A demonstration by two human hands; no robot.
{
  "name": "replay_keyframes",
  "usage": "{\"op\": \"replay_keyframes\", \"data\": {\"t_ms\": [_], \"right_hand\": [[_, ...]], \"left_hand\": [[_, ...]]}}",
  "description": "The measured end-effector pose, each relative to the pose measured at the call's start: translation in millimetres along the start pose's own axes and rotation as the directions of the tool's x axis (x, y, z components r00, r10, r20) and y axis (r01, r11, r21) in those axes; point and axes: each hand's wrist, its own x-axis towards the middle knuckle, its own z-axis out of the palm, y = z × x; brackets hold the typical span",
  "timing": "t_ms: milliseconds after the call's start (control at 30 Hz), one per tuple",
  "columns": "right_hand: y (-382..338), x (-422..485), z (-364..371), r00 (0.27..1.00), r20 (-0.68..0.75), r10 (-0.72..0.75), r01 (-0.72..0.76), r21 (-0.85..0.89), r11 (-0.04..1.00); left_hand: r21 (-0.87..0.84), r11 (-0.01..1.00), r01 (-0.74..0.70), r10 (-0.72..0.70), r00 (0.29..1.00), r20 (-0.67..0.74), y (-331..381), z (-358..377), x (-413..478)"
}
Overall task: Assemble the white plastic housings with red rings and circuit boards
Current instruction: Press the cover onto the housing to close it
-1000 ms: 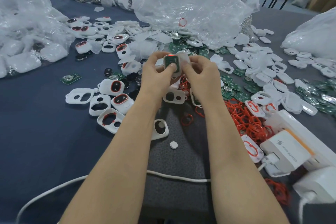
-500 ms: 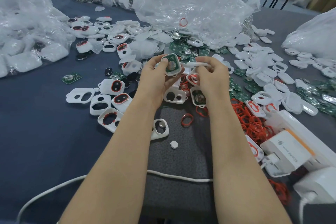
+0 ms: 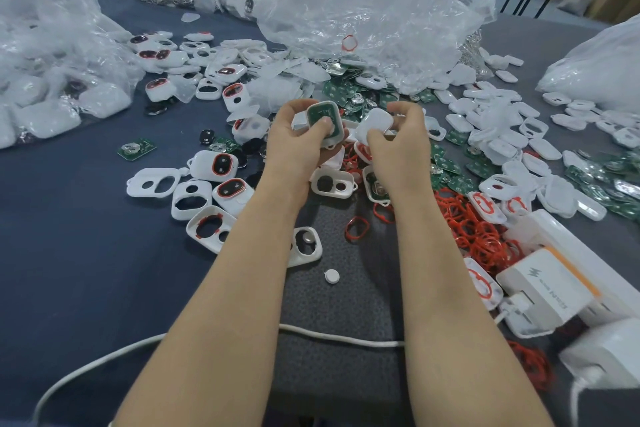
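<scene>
Hands had separated: left hand (image 3: 300,139) held housing with circuit board (image 3: 325,121) seated; right hand (image 3: 398,142) now pinched white cover (image 3: 374,124) just beside, above bench (image 3: 69,236). Closing likely next.

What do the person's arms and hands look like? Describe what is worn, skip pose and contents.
Both forearms are bare from the bottom edge of the view up to the wrists: no sleeves show. The left hand and right hand wear no gloves. No watch, bracelet or ring is visible on either. The fingernails look short and unpainted.
</scene>
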Motion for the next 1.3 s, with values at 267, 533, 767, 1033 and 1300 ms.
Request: {"op": "replay_keyframes", "data": {"t_ms": [267,533,767,1033,1300], "right_hand": [[1.4,-1.9,1.4,0.995,0.013,-0.097,0.098,-0.175,0.980],[5.9,-1.1,3.3,0.994,0.012,-0.112,0.109,-0.343,0.933],[-5.4,-7.7,5.6,0.968,-0.082,-0.235,0.207,-0.258,0.944],[-13.4,-16.6,20.6,0.943,0.087,-0.321,0.333,-0.224,0.916],[-12.4,-16.2,19.7,0.949,0.090,-0.302,0.314,-0.223,0.923]], "left_hand": [[0.011,1.000,-0.006,0.006,1.000,-0.004,-2.5,-0.3,1.1],[-0.158,0.984,0.082,-0.083,0.997,0.000,-0.7,-1.5,1.7],[-0.230,0.965,0.129,-0.142,0.989,-0.043,0.7,1.3,4.2],[-0.194,0.971,0.137,-0.144,0.989,-0.022,1.6,1.5,3.6],[-0.150,0.981,0.121,-0.120,0.993,0.018,1.3,3.1,2.4]]}}
